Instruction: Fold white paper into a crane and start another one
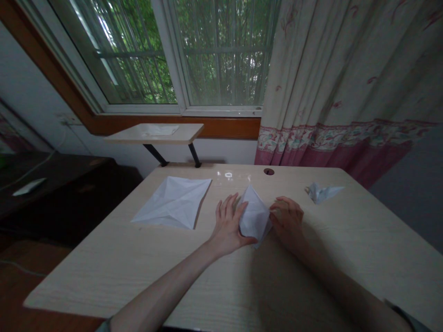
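Note:
A white sheet of paper (254, 214), folded into a kite-like diamond with layered flaps, lies on the table between my two hands. My left hand (228, 226) rests along its left side with the fingers spread; the thumb reaches across its lower end and the index finger touches its upper left edge. At the right corner of the folded paper, the curled fingers of my right hand (287, 221) pinch the edge. Exactly which layer is between those fingertips is hidden.
A creased white paper sheet (173, 203) lies to the left, and a folded paper crane (322, 192) sits at the right on the pale table (194, 272). Behind stand a small raised shelf (128, 134) bearing paper, a cable hole (269, 171) and a curtain (311, 92).

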`<state>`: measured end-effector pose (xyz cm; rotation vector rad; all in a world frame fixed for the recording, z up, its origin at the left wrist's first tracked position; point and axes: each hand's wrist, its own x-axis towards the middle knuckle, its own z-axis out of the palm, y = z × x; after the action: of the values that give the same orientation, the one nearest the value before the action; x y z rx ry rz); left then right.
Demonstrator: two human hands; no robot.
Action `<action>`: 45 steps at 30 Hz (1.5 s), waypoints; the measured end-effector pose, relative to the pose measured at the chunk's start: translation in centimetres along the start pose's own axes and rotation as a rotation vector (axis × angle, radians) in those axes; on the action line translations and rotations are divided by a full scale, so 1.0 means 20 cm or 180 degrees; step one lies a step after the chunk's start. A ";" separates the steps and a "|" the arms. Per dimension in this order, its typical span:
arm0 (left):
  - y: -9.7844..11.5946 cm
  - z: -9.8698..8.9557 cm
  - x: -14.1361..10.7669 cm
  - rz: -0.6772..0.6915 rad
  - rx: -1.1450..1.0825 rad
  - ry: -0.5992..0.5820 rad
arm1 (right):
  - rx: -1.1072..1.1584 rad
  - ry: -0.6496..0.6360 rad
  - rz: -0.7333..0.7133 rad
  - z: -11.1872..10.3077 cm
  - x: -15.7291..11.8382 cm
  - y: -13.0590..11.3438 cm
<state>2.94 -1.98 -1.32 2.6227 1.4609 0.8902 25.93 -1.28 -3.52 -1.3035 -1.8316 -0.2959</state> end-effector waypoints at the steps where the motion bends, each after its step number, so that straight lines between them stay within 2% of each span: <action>1: 0.00 0.00 0.00 -0.0014 0.0000 -0.0010 | -0.0002 -0.0010 -0.0009 0.00 0.00 0.00; 11: -0.02 0.01 0.00 -0.0126 -0.0094 -0.0094 | 0.0252 -0.0089 -0.0219 0.01 -0.01 -0.02; 22: -0.02 0.01 0.02 -0.0291 -0.0284 -0.0487 | 0.0230 -0.0572 -0.0588 0.01 -0.02 0.02; 31: 0.00 -0.02 0.01 -0.0140 -0.0392 -0.0302 | 0.0105 -0.0813 -0.0752 0.03 -0.03 0.01; 45: -0.02 0.02 0.01 -0.0470 -0.0732 -0.0078 | -0.0164 -0.1155 -0.0809 0.03 -0.03 0.00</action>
<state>2.96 -1.55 -1.61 2.3223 1.4288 0.9440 25.79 -1.35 -4.39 -1.2172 -2.3177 -0.2544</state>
